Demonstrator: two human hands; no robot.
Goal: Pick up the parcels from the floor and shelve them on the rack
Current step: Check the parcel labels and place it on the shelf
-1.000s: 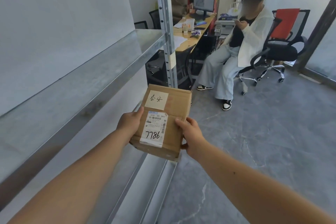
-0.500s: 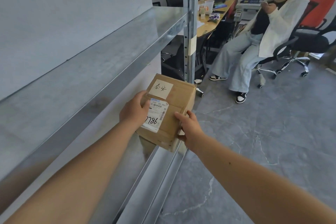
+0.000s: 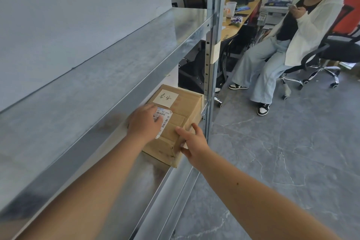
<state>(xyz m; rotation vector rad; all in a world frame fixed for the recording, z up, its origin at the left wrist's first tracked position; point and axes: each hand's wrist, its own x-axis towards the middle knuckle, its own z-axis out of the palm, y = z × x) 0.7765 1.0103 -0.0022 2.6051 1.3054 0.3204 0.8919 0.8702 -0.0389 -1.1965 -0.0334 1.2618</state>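
Note:
A brown cardboard parcel [image 3: 185, 107] with a handwritten note and a barcode label lies on the rack's lower metal shelf [image 3: 148, 179], beside the upright post [image 3: 212, 45]. My left hand [image 3: 145, 122] rests flat on the parcel's top and covers part of the label. At the parcel's near right corner my right hand [image 3: 192, 142] touches it with spread fingers, the thumb on the top edge. No other parcels are in view.
The bare upper shelf [image 3: 116, 60] runs over the parcel along a white wall. A person [image 3: 303, 31] sits on an office chair [image 3: 331, 52] at the right, by a desk [image 3: 239, 21] with a monitor. Grey stone floor [image 3: 292, 161] spreads out on the right.
The parcel went from being held in the air in front of the rack to lying on the lower shelf. My left hand slid onto its top, and my right hand's grip loosened.

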